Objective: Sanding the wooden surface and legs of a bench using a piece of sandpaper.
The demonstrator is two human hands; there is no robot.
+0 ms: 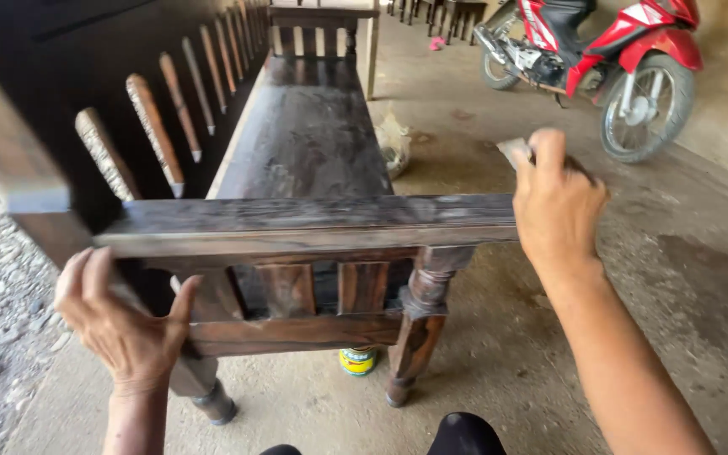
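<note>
Sanding dark wooden bench (305, 135) armrest (313, 221).
Left hand (124, 324) gripping armrest's near-left corner post; right hand (554, 202) pinching sandpaper (513, 150) at right end, rail running crosswise.

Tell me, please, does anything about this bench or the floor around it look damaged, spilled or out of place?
The wooden bench wears a patchy, uneven dark finish, paler on the armrest rail. A small can stands on the floor beneath. The concrete floor is darkly stained at right. Nothing looks broken.

Can (357, 361) under bench (305, 135); motorcycle (600, 59) right, behind.
</note>
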